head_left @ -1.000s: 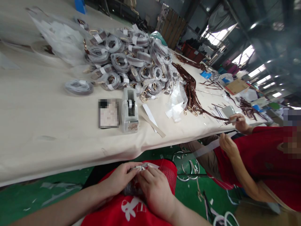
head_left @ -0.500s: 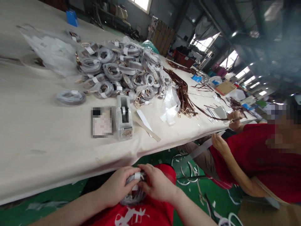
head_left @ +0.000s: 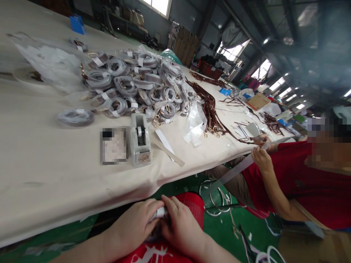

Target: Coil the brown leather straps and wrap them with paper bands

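Note:
Over my lap, below the table edge, my left hand (head_left: pixel 139 221) and my right hand (head_left: pixel 179 223) are wrapped round a coiled strap (head_left: pixel 159 212). Greyish film covers the coil, and a white band shows between my fingers; most of it is hidden by my hands. Several similar wrapped strap coils (head_left: pixel 126 86) with gold clasps lie heaped on the table. One wrapped coil (head_left: pixel 76 117) lies apart, left of the heap. A grey tape dispenser (head_left: pixel 140 140) stands near the table's front edge.
A co-worker's hands (head_left: pixel 261 157) hold a brown strap and clear film at right. Brown straps (head_left: pixel 210 106) lie across the table (head_left: pixel 55 175). White strips (head_left: pixel 167 144), plastic film (head_left: pixel 196 124) and a pixelated item (head_left: pixel 114 146) lie on it. A metal-framed stool (head_left: pixel 215 199) is below.
My hands have closed further over the coil and shifted slightly, so less of it shows. The co-worker's hands have come together with the film at the strap. The view has shifted slightly.

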Available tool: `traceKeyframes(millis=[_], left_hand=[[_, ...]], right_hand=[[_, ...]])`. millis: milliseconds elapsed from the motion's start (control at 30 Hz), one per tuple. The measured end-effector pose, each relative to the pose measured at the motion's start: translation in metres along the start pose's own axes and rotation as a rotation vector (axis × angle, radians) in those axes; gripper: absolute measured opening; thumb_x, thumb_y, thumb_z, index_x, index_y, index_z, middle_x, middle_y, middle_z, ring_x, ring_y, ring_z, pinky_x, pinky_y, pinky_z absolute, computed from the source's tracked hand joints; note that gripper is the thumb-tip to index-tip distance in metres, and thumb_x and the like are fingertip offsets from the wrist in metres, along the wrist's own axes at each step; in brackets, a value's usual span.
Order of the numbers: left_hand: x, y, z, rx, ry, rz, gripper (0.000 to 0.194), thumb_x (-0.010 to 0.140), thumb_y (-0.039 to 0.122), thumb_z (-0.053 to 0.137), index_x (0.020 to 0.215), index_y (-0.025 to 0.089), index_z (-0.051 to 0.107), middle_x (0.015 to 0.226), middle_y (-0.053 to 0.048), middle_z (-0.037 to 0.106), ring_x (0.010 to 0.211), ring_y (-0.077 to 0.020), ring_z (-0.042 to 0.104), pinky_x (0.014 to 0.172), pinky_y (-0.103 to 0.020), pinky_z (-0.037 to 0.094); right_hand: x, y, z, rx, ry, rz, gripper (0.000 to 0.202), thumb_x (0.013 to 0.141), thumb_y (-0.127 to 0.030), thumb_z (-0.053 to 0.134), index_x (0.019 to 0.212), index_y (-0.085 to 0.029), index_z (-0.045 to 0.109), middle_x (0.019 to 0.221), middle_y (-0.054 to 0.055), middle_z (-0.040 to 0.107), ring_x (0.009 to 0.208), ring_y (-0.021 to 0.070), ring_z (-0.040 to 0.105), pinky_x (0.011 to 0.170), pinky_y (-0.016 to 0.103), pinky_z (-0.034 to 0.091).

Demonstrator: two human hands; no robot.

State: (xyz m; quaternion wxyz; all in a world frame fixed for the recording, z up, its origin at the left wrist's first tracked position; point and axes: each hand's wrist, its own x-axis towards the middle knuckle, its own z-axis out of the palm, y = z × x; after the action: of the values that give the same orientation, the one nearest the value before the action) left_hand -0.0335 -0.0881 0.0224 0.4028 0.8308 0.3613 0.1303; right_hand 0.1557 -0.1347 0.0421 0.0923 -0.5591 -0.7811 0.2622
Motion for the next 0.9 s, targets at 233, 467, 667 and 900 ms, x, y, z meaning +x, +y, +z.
traceKeyframes(millis=[233, 467, 667, 900], left_hand=[[0.0, 0.007, 0.002, 0.254, 0.1, 0.13, 0.038, 0.079, 0.001, 0.049, 0.108, 0.021, 0.063, 0.099, -0.004, 0.074, 0.088, -0.0221, 0.071, 0.08, -0.033, 0.057], [0.001, 0.001, 0.006, 0.607, 0.502, 0.442, 0.038, 0.095, 0.004, 0.027, 0.102, 0.015, 0.063, 0.089, -0.007, 0.076, 0.079, -0.0198, 0.072, 0.072, -0.03, 0.057], [0.0, 0.0, -0.001, 0.673, 0.737, 0.579, 0.037, 0.101, 0.011, 0.032, 0.101, 0.017, 0.069, 0.091, -0.004, 0.076, 0.088, -0.0161, 0.069, 0.089, -0.028, 0.05], [-0.01, -0.01, 0.015, 0.608, 0.844, 0.697, 0.019, 0.09, 0.012, 0.059, 0.095, 0.023, 0.073, 0.086, 0.0, 0.069, 0.09, -0.0158, 0.066, 0.108, -0.033, 0.046]], right_hand=[[-0.007, 0.0, 0.011, -0.111, 0.169, -0.094, 0.071, 0.073, -0.004, 0.051, 0.144, -0.008, 0.039, 0.12, 0.019, 0.064, 0.106, 0.0294, 0.063, 0.097, 0.045, 0.055], [-0.002, -0.002, 0.015, -0.184, 0.22, -0.111, 0.08, 0.067, 0.001, 0.048, 0.146, -0.007, 0.035, 0.119, 0.019, 0.063, 0.105, 0.0303, 0.061, 0.096, 0.046, 0.055], [-0.01, -0.004, 0.011, -0.149, 0.308, -0.225, 0.08, 0.078, -0.013, 0.053, 0.15, -0.006, 0.021, 0.133, 0.023, 0.054, 0.122, 0.0357, 0.052, 0.101, 0.05, 0.051], [0.001, -0.017, -0.033, 0.324, 0.229, -0.037, 0.026, 0.097, -0.019, 0.046, 0.116, -0.019, 0.064, 0.099, 0.007, 0.067, 0.089, 0.0178, 0.066, 0.082, 0.028, 0.056]])
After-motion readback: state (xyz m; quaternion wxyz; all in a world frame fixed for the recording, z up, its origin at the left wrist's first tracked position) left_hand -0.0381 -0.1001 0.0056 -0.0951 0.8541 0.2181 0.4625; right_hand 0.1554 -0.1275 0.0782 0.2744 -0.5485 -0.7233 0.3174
